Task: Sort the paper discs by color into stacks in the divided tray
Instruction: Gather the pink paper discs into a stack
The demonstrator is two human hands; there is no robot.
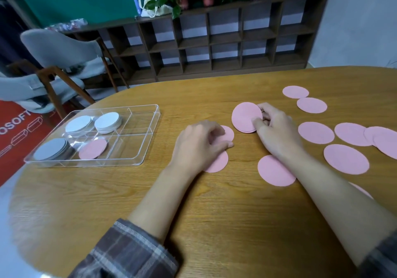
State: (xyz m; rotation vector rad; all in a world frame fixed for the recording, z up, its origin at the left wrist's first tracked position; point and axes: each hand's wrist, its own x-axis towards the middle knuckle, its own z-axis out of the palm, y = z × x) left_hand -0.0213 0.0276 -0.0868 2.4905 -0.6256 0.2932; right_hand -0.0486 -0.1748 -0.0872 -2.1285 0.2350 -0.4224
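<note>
My right hand pinches a small stack of pink discs, tilted up off the table. My left hand lies curled over two pink discs, one under its fingertips and another under the palm; whether it pinches the upper disc is unclear. Several loose pink discs lie flat around my right arm, such as one near the wrist and one to the right. The clear divided tray at left holds two white stacks, a grey stack and a pink disc.
The oval wooden table ends close behind the tray. Grey chairs stand beyond the table at left. A dark cubby shelf with potted plants lines the far wall. The tray's right-hand compartments hold nothing.
</note>
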